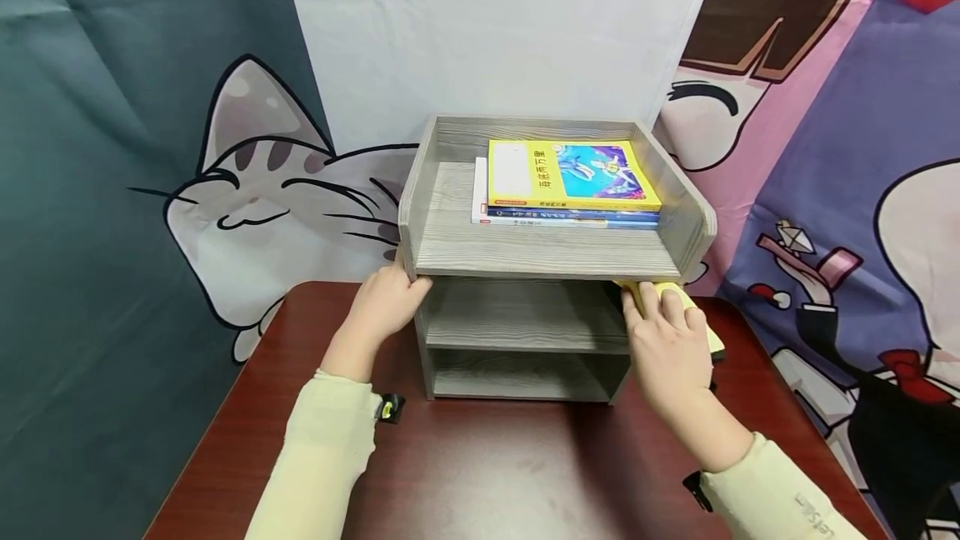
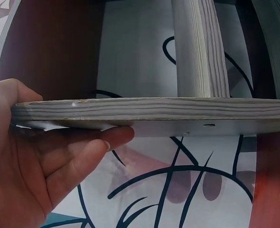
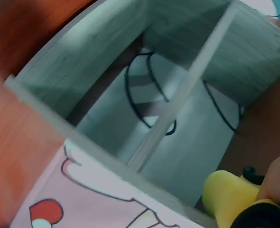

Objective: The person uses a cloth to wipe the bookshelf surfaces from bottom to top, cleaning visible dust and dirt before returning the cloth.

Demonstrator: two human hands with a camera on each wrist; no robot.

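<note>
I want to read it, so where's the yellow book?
In the head view, the yellow book lies atop other books on the top level of the gray shelf, toward its right side.

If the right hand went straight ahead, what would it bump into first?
The yellow item the right hand touches; beyond it, probably the grey shelf unit, though depth is unclear there.

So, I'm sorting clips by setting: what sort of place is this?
Probably an indoor room, perhaps a corner dressed for filming: cartoon-printed fabric hangs behind a reddish-brown table, and there's a grey shelf unit on it.
</note>
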